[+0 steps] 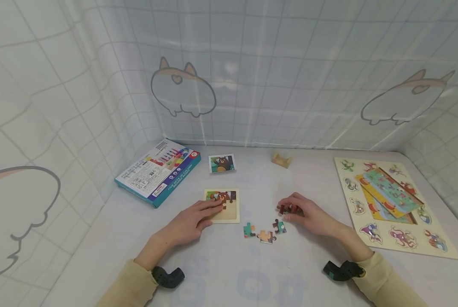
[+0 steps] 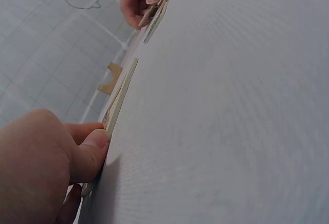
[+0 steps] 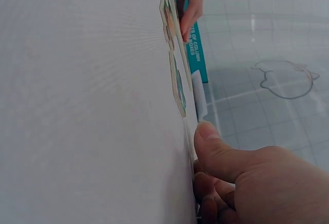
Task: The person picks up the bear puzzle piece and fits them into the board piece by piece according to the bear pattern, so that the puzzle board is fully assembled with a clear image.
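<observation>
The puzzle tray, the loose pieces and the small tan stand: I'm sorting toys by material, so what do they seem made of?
Puzzle tray: probably matte wood, judging by its pale bare base.
Loose pieces: likely wood or thick board, printed on top, with pale plain edges in the right wrist view.
Stand: perhaps smooth wood, from its tan colour; plastic is possible.

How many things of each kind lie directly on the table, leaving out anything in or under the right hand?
Cardboard box: 1
Small bear picture: 1
Small wooden piece: 1
Bear puzzle tray: 1
Large animal board: 1
Loose puzzle pieces: 3
Total: 8
</observation>
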A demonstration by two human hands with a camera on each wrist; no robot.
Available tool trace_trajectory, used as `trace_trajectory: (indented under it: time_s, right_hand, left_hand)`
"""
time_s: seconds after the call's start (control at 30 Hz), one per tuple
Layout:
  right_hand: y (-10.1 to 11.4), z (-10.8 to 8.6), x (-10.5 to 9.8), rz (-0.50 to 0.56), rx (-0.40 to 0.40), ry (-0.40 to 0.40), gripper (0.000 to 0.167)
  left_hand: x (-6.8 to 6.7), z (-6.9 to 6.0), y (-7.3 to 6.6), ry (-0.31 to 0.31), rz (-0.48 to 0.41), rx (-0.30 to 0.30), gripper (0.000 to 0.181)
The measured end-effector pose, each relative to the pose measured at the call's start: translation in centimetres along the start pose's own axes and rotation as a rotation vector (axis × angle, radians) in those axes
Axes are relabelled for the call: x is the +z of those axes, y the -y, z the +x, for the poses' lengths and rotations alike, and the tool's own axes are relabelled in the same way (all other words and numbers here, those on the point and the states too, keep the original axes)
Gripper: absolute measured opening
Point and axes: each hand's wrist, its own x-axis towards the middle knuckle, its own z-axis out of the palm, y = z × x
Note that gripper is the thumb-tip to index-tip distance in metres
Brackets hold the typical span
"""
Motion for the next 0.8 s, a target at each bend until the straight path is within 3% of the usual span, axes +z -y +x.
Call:
trace_trajectory:
  time_s: [0.2,0.33,0.8]
  right_hand:
    - [0.3,0.1,0.0,-0.011,0.01,-0.025,0.039]
    - [0.9,0.6,0.0,-0.033,-0.056,-0.054,0.033]
    - [4.2,5.2,1.5,-0.027,-0.156,0.01,0.032]
  left_hand:
    - [0.1,-0.1,0.1,-0.011,-0.002,0.012,0.049]
    - [0.1,-0.2,0.1,-0.009,-0.007,0.014,0.049]
    - [-0.1,-0.1,-0.1,0.009,-0.016,-0.01,0.05]
